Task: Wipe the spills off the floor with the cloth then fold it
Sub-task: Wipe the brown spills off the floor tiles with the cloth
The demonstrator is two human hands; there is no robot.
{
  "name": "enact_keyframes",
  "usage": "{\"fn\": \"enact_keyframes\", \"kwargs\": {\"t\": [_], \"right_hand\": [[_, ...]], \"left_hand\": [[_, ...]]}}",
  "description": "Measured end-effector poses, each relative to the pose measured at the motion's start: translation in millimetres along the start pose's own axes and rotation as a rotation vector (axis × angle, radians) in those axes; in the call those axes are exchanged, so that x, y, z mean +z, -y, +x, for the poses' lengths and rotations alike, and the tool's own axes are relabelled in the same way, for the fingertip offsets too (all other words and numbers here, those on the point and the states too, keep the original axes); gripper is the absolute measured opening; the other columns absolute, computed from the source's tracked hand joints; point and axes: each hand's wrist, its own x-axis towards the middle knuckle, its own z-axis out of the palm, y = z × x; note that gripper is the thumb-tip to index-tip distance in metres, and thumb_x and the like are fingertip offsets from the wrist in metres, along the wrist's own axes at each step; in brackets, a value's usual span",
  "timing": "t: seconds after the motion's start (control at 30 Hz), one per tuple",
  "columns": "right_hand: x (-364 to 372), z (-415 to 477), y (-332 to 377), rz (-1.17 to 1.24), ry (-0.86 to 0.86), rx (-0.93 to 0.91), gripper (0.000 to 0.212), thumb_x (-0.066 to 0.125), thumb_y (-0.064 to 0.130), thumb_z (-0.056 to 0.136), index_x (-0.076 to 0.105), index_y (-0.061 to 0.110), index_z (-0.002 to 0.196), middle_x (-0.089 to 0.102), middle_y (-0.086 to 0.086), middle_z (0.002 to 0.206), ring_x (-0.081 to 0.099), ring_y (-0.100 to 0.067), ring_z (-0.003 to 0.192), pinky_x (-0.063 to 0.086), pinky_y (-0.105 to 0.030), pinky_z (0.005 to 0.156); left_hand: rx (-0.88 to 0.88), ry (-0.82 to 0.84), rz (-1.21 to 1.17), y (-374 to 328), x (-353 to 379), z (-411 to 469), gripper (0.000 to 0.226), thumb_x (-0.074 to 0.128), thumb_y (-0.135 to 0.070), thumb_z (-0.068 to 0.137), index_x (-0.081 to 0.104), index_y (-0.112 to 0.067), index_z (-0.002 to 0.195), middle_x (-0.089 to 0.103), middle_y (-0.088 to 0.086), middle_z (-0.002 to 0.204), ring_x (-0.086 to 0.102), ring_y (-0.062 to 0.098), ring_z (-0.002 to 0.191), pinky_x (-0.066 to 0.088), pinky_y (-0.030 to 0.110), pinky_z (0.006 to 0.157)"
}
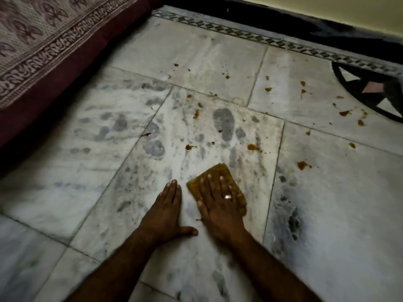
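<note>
A mustard-yellow cloth (220, 171) lies folded flat on the marble floor (87, 171). My right hand (220, 205), with a ring on one finger, presses palm-down on top of the cloth and hides its near part. My left hand (168, 212) rests flat on the bare floor just left of the cloth, fingers together, holding nothing. Several orange-brown spill spots dot the tiles beyond the cloth, such as one blot (189, 147) ahead, another (253, 147) ahead right, and one (303, 165) farther right.
A bed with a patterned cover and maroon edge (43, 51) fills the upper left. A dark skirting and wall (283, 20) run along the back. A black inlaid floor pattern (370, 90) sits at the right, with spill spots near it.
</note>
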Motion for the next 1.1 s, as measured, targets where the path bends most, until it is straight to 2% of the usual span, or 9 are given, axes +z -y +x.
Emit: {"fn": "enact_keyframes", "kwargs": {"t": [0.13, 0.23, 0.3, 0.37, 0.43, 0.57, 0.77, 0.93, 1.1], "right_hand": [[-1.5, -51.5, -20.1, -0.061, -0.010, -0.128, 0.063, 0.034, 0.047, 0.103, 0.019, 0.028, 0.161, 0.018, -0.001, 0.169, 0.019, -0.027, 0.155, 0.021, -0.048, 0.120], [-7.8, -12.3, -38.3, -0.080, -0.051, -0.018, 0.062, 0.031, 0.047, 0.101, 0.026, 0.026, 0.159, 0.016, -0.002, 0.167, 0.023, -0.030, 0.152, 0.019, -0.048, 0.120], [-6.1, 35.5, -25.4, -0.034, -0.032, 0.073, 0.066, 0.019, 0.051, 0.099, 0.014, 0.026, 0.161, 0.003, 0.001, 0.168, 0.012, -0.031, 0.155, 0.008, -0.048, 0.122], [0.8, 55.3, 3.3, -0.024, -0.057, 0.102, 0.067, 0.023, 0.049, 0.099, 0.018, 0.023, 0.161, 0.013, -0.005, 0.168, 0.017, -0.034, 0.154, 0.009, -0.049, 0.121], [8.8, 39.6, 26.4, -0.056, -0.083, -0.036, 0.064, 0.035, 0.044, 0.099, 0.031, 0.019, 0.158, 0.027, -0.010, 0.165, 0.027, -0.037, 0.150, 0.017, -0.051, 0.118], [7.4, -7.4, 14.1, -0.114, -0.051, -0.287, 0.062, 0.042, 0.047, 0.099, 0.037, 0.022, 0.155, 0.030, -0.006, 0.164, 0.032, -0.033, 0.150, 0.024, -0.049, 0.117], [7.5, 78.1, 35.5, -0.041, -0.084, 0.031, 0.066, 0.021, 0.050, 0.103, 0.026, 0.016, 0.159, 0.021, -0.010, 0.167, 0.021, -0.033, 0.153, 0.015, -0.049, 0.120], [7.9, 61.1, 47.1, -0.091, -0.036, -0.189, 0.063, 0.037, 0.044, 0.099, 0.034, 0.017, 0.156, 0.031, -0.008, 0.164, 0.027, -0.032, 0.151, 0.021, -0.048, 0.117], [-0.3, 111.0, 30.9, -0.044, -0.059, 0.048, 0.068, 0.025, 0.044, 0.097, 0.030, 0.013, 0.158, 0.027, -0.008, 0.164, 0.021, -0.030, 0.151, 0.021, -0.049, 0.116]], "left_hand": [[0.001, -0.043, 0.021, 18.1, -2.4, -10.1, 0.141, 0.048, -0.095, 0.064, -0.016, -0.006, 0.154, -0.032, 0.006, 0.155, -0.024, 0.021, 0.149, -0.013, 0.029, 0.118], [-0.025, -0.058, 0.023, 29.2, -8.3, -10.2, 0.140, 0.047, -0.095, 0.064, -0.017, -0.009, 0.154, -0.033, 0.004, 0.155, -0.029, 0.016, 0.145, -0.015, 0.030, 0.117], [-0.061, -0.075, 0.011, 38.3, -13.4, -7.9, 0.141, 0.048, -0.096, 0.062, -0.015, -0.010, 0.155, -0.030, 0.004, 0.158, -0.030, 0.014, 0.143, -0.015, 0.030, 0.117], [-0.090, -0.077, 0.000, 45.5, -17.6, -3.3, 0.144, 0.049, -0.096, 0.060, -0.014, -0.009, 0.156, -0.026, 0.006, 0.161, -0.028, 0.015, 0.144, -0.014, 0.031, 0.117], [-0.119, -0.074, -0.022, 51.8, -21.3, -1.2, 0.145, 0.051, -0.095, 0.060, -0.015, -0.009, 0.155, -0.026, 0.008, 0.162, -0.027, 0.016, 0.145, -0.014, 0.031, 0.118], [-0.146, -0.065, -0.039, 68.6, -29.7, -1.8, 0.146, 0.052, -0.095, 0.059, -0.019, -0.009, 0.154, -0.030, 0.007, 0.161, -0.028, 0.017, 0.146, -0.013, 0.031, 0.119], [-0.147, -0.073, -0.075, 81.9, -27.2, -2.6, 0.145, 0.050, -0.096, 0.060, -0.022, -0.011, 0.153, -0.037, 0.003, 0.155, -0.030, 0.018, 0.146, -0.013, 0.031, 0.119], [-0.148, -0.084, -0.102, 85.3, -24.6, -3.0, 0.148, 0.052, -0.096, 0.058, -0.024, -0.011, 0.152, -0.037, 0.003, 0.155, -0.031, 0.018, 0.146, -0.012, 0.031, 0.120], [-0.156, -0.076, -0.151, 86.4, -22.8, 0.1, 0.150, 0.052, -0.096, 0.055, -0.024, -0.010, 0.152, -0.038, 0.004, 0.155, -0.033, 0.018, 0.145, -0.012, 0.033, 0.121]]}}
